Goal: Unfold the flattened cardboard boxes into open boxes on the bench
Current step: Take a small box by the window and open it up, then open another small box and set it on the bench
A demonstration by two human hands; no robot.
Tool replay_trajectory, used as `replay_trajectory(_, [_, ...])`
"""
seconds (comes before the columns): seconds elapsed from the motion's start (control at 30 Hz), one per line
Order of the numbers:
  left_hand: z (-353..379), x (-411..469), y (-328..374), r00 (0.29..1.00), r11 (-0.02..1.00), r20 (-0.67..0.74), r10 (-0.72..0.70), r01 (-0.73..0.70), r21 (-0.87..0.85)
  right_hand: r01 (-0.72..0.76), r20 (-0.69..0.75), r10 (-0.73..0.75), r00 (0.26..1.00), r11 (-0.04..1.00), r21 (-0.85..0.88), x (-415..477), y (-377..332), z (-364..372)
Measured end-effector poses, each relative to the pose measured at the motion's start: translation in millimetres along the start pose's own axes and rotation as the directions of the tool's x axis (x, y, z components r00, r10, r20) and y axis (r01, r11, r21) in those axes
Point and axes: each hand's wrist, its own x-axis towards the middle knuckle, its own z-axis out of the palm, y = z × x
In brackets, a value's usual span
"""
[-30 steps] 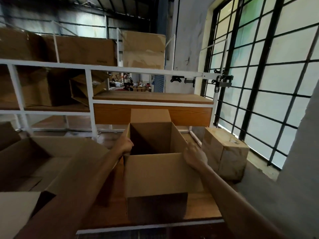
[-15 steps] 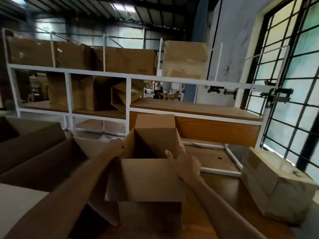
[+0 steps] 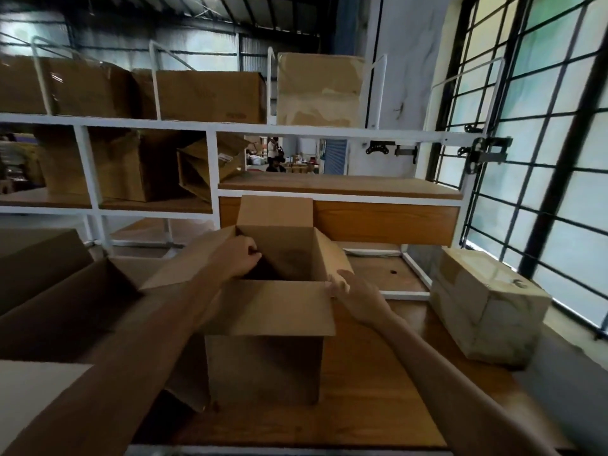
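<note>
An unfolded brown cardboard box (image 3: 263,366) stands upright in the middle of the wooden bench (image 3: 388,390), its top open and all flaps spread outward. My left hand (image 3: 241,255) grips the box's left rim, fingers curled over the edge into the opening. My right hand (image 3: 353,291) touches the right corner where the near flap meets the right flap, fingers fairly straight. More opened boxes (image 3: 59,291) lie to the left, partly behind my left forearm.
A taped, paper-wrapped bundle (image 3: 487,304) sits on the bench at the right. A white shelf frame (image 3: 214,130) with stored cartons stands behind, with a wooden drawer unit (image 3: 385,222) just beyond the box. Barred windows (image 3: 543,159) line the right side.
The view has tilted and drawn closer. My left hand moved from outside the left flap onto the rim, fingers curling inside. My right hand shifted to the front right corner.
</note>
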Motion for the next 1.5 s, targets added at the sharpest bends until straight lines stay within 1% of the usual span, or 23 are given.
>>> replay_trajectory(0.03, [-9.3, -27.6, 42.2, 0.996, 1.0, -0.09, 0.022, -0.021, 0.011, -0.003, -0.019, 0.003, 1.0, 1.0, 0.02, -6.7, 6.2, -8.9])
replay_trajectory(0.07, [-0.6, -31.0, 63.4, 0.992, 0.998, -0.123, 0.016, -0.024, -0.061, -0.011, -0.054, 0.013, 0.998, 0.999, 0.046, -17.2, 14.2, -17.8])
replay_trajectory(0.13, [10.4, -61.1, 110.5, 0.991, 0.972, -0.13, 0.036, -0.064, -0.225, -0.023, -0.137, 0.037, 0.99, 0.995, 0.101, -44.2, 33.1, -31.5])
replay_trajectory(0.17, [19.6, -76.7, 130.0, 0.988, 0.955, -0.155, 0.027, -0.071, -0.289, -0.021, -0.166, 0.044, 0.985, 0.99, 0.138, -61.9, 43.2, -35.2])
replay_trajectory(0.2, [29.1, -93.2, 147.7, 0.984, 0.929, -0.17, 0.059, -0.116, -0.351, -0.014, -0.189, 0.049, 0.981, 0.983, 0.183, -83.9, 53.4, -37.2])
replay_trajectory(0.3, [62.2, -150.0, 193.0, 0.969, 0.865, -0.215, 0.122, -0.21, -0.455, -0.04, -0.229, 0.125, 0.965, 0.939, 0.343, -158.4, 88.3, -30.0])
replay_trajectory(0.43, [127.4, -231.4, 228.9, 0.98, 0.701, -0.115, 0.162, -0.196, -0.686, -0.138, -0.221, 0.29, 0.931, 0.841, 0.523, -255.7, 138.0, -1.7])
replay_trajectory(0.5, [159.8, -270.4, 242.7, 0.99, 0.65, -0.041, 0.138, -0.122, -0.75, -0.182, -0.205, 0.383, 0.901, 0.76, 0.624, -299.4, 155.7, 11.3])
replay_trajectory(0.6, [201.0, -314.3, 255.2, 0.993, 0.594, 0.089, 0.072, 0.029, -0.804, -0.195, -0.184, 0.53, 0.827, 0.579, 0.792, -346.3, 176.0, 24.7])
replay_trajectory(0.63, [212.3, -323.0, 257.2, 0.989, 0.587, 0.13, 0.074, 0.062, -0.807, -0.192, -0.174, 0.579, 0.797, 0.516, 0.835, -355.7, 182.9, 26.9])
replay_trajectory(0.67, [222.0, -328.8, 258.8, 0.984, 0.588, 0.158, 0.081, 0.081, -0.805, -0.199, -0.162, 0.618, 0.769, 0.472, 0.859, -363.4, 191.7, 29.2])
replay_trajectory(0.7, [230.4, -331.3, 260.8, 0.98, 0.587, 0.179, 0.084, 0.097, -0.804, -0.212, -0.153, 0.644, 0.749, 0.452, 0.867, -368.3, 198.8, 29.5])
replay_trajectory(0.8, [249.8, -323.3, 270.6, 0.971, 0.566, 0.232, 0.062, 0.157, -0.809, -0.224, -0.16, 0.674, 0.722, 0.445, 0.867, -368.7, 223.4, 23.8])
replay_trajectory(0.87, [262.2, -307.3, 279.1, 0.968, 0.555, 0.244, 0.05, 0.176, -0.813, -0.234, -0.154, 0.676, 0.721, 0.446, 0.864, -356.9, 239.0, 17.4])
replay_trajectory(1.0, [286.5, -256.4, 300.1, 0.975, 0.537, 0.214, 0.058, 0.15, -0.83, -0.234, -0.158, 0.653, 0.74, 0.471, 0.85, -314.9, 266.7, -0.4])
replay_trajectory(1.13, [308.6, -189.2, 322.7, 0.979, 0.51, 0.198, 0.048, 0.146, -0.848, -0.221, -0.155, 0.642, 0.751, 0.466, 0.856, -262.3, 295.0, -31.4])
replay_trajectory(1.27, [325.3, -118.7, 344.9, 0.985, 0.502, 0.164, 0.057, 0.114, -0.858, -0.152, -0.261, 0.571, 0.778, 0.574, 0.804, -204.0, 323.8, -66.0])
replay_trajectory(1.3, [328.0, -100.4, 351.5, 0.986, 0.493, 0.157, 0.051, 0.112, -0.863, -0.143, -0.274, 0.561, 0.781, 0.588, 0.796, -189.1, 330.8, -73.9])
replay_trajectory(1.37, [330.3, -61.6, 367.5, 0.989, 0.491, 0.144, 0.038, 0.107, -0.864, -0.13, -0.29, 0.555, 0.78, 0.596, 0.792, -160.1, 345.4, -90.2])
replay_trajectory(1.5, [336.8, 15.9, 399.4, 0.993, 0.521, 0.114, 0.039, 0.077, -0.85, -0.08, -0.332, 0.524, 0.784, 0.616, 0.784, -101.3, 377.2, -118.7])
